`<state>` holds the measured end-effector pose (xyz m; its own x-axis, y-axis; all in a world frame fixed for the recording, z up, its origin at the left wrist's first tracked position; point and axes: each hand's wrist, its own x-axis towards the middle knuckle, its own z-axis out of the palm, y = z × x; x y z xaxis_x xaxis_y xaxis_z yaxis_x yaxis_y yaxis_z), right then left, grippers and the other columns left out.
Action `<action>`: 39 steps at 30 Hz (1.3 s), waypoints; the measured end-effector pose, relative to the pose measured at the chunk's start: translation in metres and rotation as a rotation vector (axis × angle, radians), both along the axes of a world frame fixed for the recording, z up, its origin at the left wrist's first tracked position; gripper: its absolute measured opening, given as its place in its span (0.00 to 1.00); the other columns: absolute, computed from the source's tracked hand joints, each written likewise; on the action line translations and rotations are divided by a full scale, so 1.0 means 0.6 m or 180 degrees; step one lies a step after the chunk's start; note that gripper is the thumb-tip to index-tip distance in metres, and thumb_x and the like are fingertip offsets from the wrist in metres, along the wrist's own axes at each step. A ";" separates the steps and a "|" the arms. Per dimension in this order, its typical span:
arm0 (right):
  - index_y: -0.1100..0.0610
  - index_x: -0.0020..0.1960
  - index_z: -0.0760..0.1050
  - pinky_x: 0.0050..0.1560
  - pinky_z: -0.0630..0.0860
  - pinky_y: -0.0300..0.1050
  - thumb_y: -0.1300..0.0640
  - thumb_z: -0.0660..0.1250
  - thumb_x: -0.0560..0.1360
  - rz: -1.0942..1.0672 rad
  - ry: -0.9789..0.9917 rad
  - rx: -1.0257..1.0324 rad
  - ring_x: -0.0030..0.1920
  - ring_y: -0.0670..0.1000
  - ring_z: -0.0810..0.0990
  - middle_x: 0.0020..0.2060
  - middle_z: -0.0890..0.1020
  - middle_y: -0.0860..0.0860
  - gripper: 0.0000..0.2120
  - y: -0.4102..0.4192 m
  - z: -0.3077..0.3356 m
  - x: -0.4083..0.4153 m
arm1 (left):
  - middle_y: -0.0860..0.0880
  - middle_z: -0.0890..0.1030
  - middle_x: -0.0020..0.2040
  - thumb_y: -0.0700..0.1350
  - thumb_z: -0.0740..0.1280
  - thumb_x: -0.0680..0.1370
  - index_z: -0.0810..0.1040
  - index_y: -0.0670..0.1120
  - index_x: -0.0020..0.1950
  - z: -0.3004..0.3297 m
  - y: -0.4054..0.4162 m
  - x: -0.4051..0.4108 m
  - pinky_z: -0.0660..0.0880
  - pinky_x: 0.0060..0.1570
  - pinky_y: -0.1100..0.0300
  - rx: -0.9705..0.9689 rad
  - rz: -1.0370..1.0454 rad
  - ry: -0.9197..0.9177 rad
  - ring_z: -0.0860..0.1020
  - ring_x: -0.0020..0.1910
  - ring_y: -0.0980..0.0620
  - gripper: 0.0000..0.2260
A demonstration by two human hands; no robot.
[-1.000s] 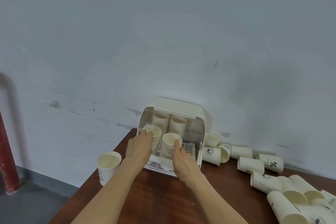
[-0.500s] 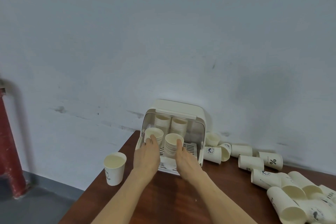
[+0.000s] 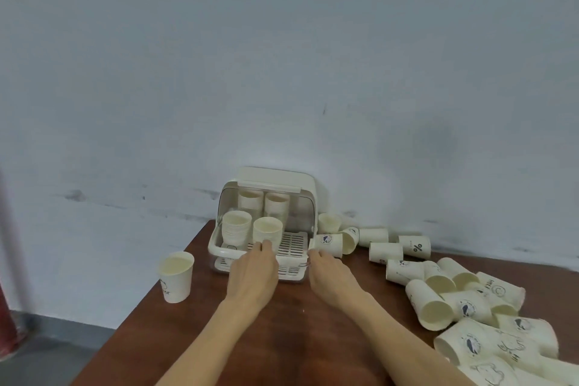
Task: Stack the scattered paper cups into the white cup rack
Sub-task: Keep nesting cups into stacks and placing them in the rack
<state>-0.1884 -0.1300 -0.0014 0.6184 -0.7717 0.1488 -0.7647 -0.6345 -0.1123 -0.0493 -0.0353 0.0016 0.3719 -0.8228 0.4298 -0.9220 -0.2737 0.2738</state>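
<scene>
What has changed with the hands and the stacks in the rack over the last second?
Both hands have drawn back from the two front stacks of cream paper cups in the white plastic cup rack. The left hand now touches the rack's front edge; the right hand sits at its right front corner. The stacks, the lone upright paper cup and the scattered paper cups stayed put.

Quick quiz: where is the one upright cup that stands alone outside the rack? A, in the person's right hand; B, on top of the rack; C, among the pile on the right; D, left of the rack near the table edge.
D: the lone upright cup stands on the table left of the white cup rack, near the edge.
</scene>
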 end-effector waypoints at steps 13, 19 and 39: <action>0.57 0.64 0.69 0.51 0.75 0.54 0.58 0.54 0.79 -0.0246 -0.0016 -0.0242 0.54 0.58 0.77 0.55 0.76 0.54 0.15 0.014 0.020 -0.174 | 0.51 0.76 0.56 0.49 0.53 0.82 0.73 0.48 0.57 -0.032 0.002 -0.143 0.71 0.48 0.52 0.0114 -0.0533 0.0318 0.77 0.54 0.47 0.12; 0.57 0.60 0.72 0.51 0.76 0.54 0.59 0.55 0.78 -0.0461 -0.0044 -0.0254 0.52 0.57 0.77 0.54 0.77 0.54 0.13 0.018 0.024 -0.240 | 0.52 0.75 0.55 0.49 0.53 0.82 0.73 0.50 0.58 -0.047 0.001 -0.212 0.73 0.49 0.51 0.0360 -0.1056 0.0316 0.77 0.52 0.47 0.11; 0.57 0.60 0.72 0.50 0.75 0.53 0.61 0.55 0.77 -0.1104 -0.0002 -0.0133 0.53 0.59 0.77 0.57 0.77 0.55 0.14 0.018 0.012 -0.386 | 0.46 0.68 0.56 0.40 0.63 0.77 0.68 0.55 0.71 -0.027 -0.059 -0.368 0.70 0.47 0.51 0.1597 -0.2844 -0.0940 0.69 0.56 0.45 0.23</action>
<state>-0.4203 -0.1192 0.0057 0.3204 -0.9291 0.1848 -0.9355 -0.3409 -0.0922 -0.2699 -0.0705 -0.0148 -0.5177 -0.8535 -0.0596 -0.8555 0.5154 0.0504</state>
